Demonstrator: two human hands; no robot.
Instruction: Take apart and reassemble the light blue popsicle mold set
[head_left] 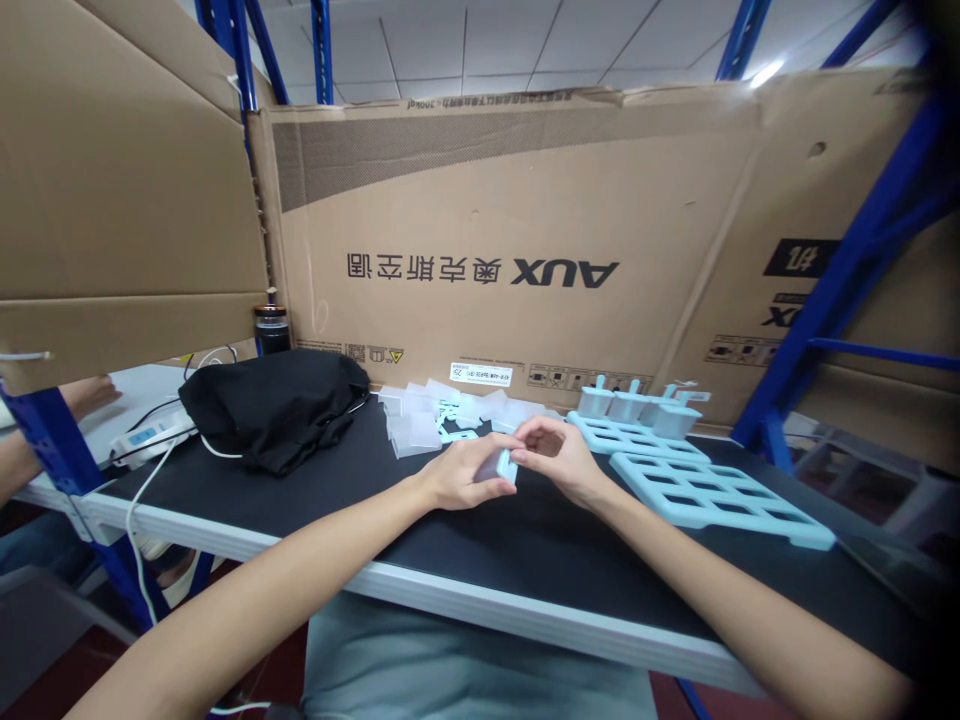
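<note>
In the middle of the black tabletop, my left hand is closed round a small clear ice pop mold with a light blue lid. My right hand meets it from the other side, thumb and fingers pinched at the lid; its stick is hidden by the fingers. Behind my hands lie several loose clear mold cups and a heap of light blue stick lids. To the right, a light blue rack carries several lidded molds. Nearer me lies a second light blue rack with bare slots.
A black cloth bundle and a white power strip with cables sit at the left. A dark jar stands behind. Large cardboard sheets and blue shelf posts enclose the table. Another person's arm shows far left.
</note>
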